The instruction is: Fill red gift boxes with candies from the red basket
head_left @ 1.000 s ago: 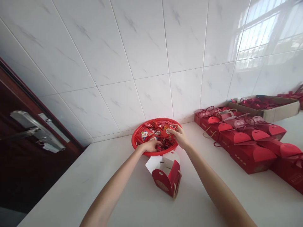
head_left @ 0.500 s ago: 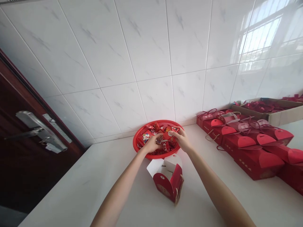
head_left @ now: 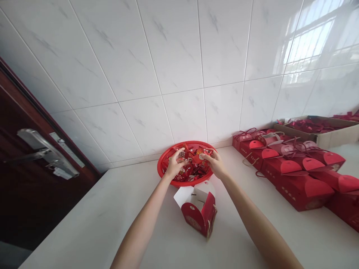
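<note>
A round red plastic basket (head_left: 161, 169) holds many small red wrapped packets (head_left: 193, 175). Over its left side is my left hand (head_left: 174, 166), its thumb and fingers spread apart with nothing clearly held. At the basket's right side my right hand (head_left: 216, 164) pinches a red packet (head_left: 202, 155) between thumb and fingers. Directly in front of the basket stands a red gift box (head_left: 193, 216) with its flaps raised, its white inside showing and a twine handle hanging down its right side. The bottom of the box is partly hidden.
Closed red gift boxes (head_left: 291, 179) stand in rows on the right of the white countertop (head_left: 112, 216). Behind them is a cardboard carton (head_left: 336, 136) with dark red ribbon-like pieces. A tiled wall (head_left: 179, 56) runs along the back; a brown door (head_left: 17, 194) is at left.
My left hand has lifted slightly, moved left and spread its fingers, uncovering packets in the middle of the basket. The right hand stays at the right rim with a red packet.
</note>
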Demonstrator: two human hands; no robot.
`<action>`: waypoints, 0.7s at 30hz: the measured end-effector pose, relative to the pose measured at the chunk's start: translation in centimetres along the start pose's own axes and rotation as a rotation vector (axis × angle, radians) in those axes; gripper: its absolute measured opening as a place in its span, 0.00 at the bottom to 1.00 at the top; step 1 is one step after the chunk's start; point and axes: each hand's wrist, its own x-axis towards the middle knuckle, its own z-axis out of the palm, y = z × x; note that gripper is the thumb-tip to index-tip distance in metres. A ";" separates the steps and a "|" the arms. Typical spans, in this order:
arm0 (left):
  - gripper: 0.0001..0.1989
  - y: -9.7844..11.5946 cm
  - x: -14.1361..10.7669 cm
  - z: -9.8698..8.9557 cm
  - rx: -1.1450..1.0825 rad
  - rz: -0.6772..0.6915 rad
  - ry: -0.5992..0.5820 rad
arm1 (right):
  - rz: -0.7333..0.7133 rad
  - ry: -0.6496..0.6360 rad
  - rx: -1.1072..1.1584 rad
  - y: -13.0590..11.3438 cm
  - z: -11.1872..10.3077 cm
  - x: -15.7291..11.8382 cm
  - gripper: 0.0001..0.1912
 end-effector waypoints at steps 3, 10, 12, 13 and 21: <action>0.33 0.6 -0.1 0.0 -0.123 0.000 0.049 | -0.015 -0.006 -0.048 0.2 -0.2 0.1 0.22; 0.39 2.5 -0.3 1.4 -0.363 -0.042 0.166 | -0.089 0.007 -0.260 0.7 0.0 0.1 0.24; 0.39 2.6 -0.3 2.5 -0.300 -0.016 0.148 | -0.103 -0.003 -0.297 0.8 0.0 0.1 0.25; 0.39 2.5 -0.3 3.0 -0.262 0.002 0.143 | -0.106 -0.007 -0.306 0.8 -0.1 0.1 0.25; 0.37 2.1 -0.3 4.4 -0.134 0.094 0.084 | -0.125 -0.053 -0.371 1.2 -0.4 0.4 0.27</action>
